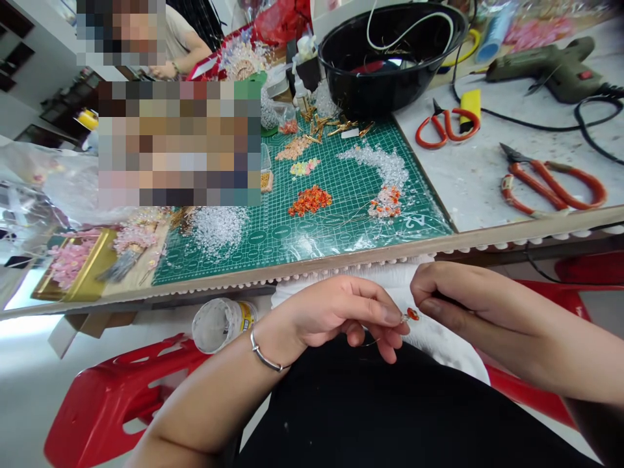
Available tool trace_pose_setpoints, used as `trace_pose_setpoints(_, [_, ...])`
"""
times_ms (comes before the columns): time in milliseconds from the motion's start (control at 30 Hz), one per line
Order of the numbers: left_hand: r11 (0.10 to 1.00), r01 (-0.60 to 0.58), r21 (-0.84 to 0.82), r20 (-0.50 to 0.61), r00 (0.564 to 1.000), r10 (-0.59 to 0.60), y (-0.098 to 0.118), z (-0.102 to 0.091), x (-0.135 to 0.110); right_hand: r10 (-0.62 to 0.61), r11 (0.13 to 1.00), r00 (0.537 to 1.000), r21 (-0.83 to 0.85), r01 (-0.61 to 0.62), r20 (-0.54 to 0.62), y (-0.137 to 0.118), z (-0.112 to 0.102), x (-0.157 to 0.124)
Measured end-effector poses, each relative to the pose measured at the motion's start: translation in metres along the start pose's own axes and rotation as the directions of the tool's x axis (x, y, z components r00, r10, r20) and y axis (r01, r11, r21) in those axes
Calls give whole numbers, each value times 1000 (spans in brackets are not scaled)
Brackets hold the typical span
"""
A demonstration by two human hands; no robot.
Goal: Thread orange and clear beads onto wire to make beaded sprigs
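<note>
The left hand [358, 312] pinches a small bead [413, 314] at the fingertips, above the black clothing [370, 416]. The bead is glossy and orange-red, with a paler part at the thumb. A thin wire [369, 344] shows below. The right hand [446, 300] is curled just beside; its contents cannot be determined. Beyond, orange pieces [312, 200] lie on a green mat [273, 246].

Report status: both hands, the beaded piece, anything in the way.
Left hand pinching small orange-beaded piece. Right hand curled closed beside it, any contents hidden. No obstruction seen between the hands.
</note>
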State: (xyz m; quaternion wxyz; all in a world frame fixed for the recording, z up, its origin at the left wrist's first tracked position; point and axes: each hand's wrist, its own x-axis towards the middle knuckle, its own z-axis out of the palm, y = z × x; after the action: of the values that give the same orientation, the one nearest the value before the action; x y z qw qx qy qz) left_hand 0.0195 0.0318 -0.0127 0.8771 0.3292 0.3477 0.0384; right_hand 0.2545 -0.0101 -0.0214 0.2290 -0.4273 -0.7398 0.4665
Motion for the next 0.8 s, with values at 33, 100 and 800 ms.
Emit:
trace_pose_setpoints(33, [1000, 7, 3, 1, 1000, -7, 0, 0, 0, -17, 1000, 1000, 2, 17, 2, 1, 0, 1])
trace_pose_setpoints(100, [1000, 10, 8, 6, 1000, -10, -1, 0, 1, -32, 999, 999, 11, 32, 21, 2, -1, 4])
trace_pose_setpoints(800, [998, -68, 6, -77, 995, 68, -1, 3, -3, -235, 940, 948, -299, 165, -216, -11, 8, 3])
